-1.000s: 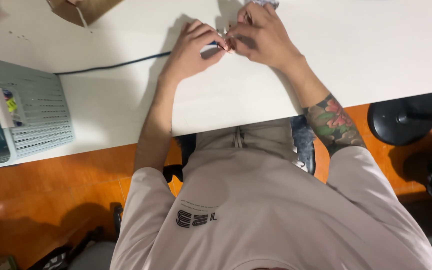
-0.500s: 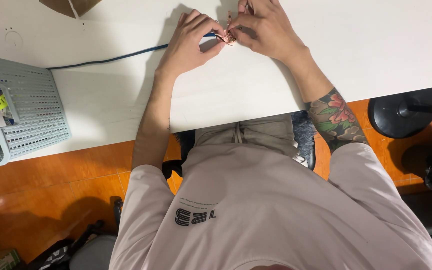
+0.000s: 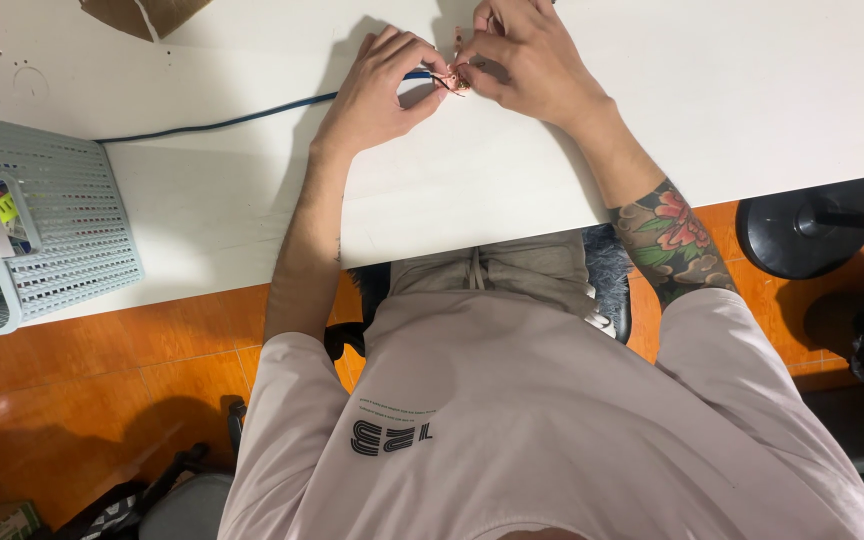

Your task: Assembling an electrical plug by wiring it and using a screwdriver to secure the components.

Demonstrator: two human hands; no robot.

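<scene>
Left hand [image 3: 377, 85] and right hand [image 3: 522, 55] both pinch end of blue cable [image 3: 212, 122] at 12 o'clock on white bench [image 3: 752, 90]; bared strands there, possibly copper. Work on cable end looks unfinished. Grey basket [image 3: 62, 240] at 9 o'clock.

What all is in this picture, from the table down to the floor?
table: one, white, across the top
cable: one, dark blue, lying on the table, running to the hands
small part: one, coppery, pinched between both hands at the cable's end
basket: one, grey perforated plastic, at the table's left edge, colourful items inside
cardboard piece: one, brown, top edge of the table
floor: orange tiles, below the table
round base: one, black, on the floor at right
shirt: one, pale pinkish, on the person
left hand: one, fingers on the cable end
right hand: one, tattooed forearm, fingers on the small part
</scene>
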